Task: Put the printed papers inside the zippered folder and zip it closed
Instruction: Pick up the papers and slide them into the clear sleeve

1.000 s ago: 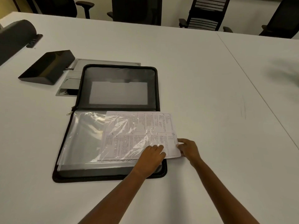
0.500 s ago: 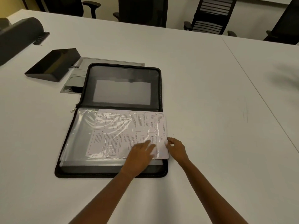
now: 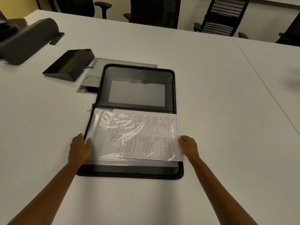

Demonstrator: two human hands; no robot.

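Observation:
A black zippered folder (image 3: 139, 72) lies open on the white table, its zipper pull (image 3: 89, 109) at the left of the spine. The near half holds a clear plastic sleeve (image 3: 98, 127). The printed papers (image 3: 146, 137) lie sideways in this sleeve toward its right side, their right edge about level with the folder's right border. My left hand (image 3: 79, 148) grips the left edge of the sleeve and folder, thumb on top. My right hand (image 3: 189, 147) pinches the papers' right edge.
A black wedge-shaped box (image 3: 69, 64) and a grey panel (image 3: 125, 61) set in the table lie just beyond the folder. A dark cylinder (image 3: 27, 41) sits at the far left. Office chairs (image 3: 224, 15) line the far side. A table seam (image 3: 259, 78) runs at the right.
The papers slid left, further into the sleeve. My left hand left the top of the papers and moved to the folder's left edge. My right hand stayed on the papers' right edge.

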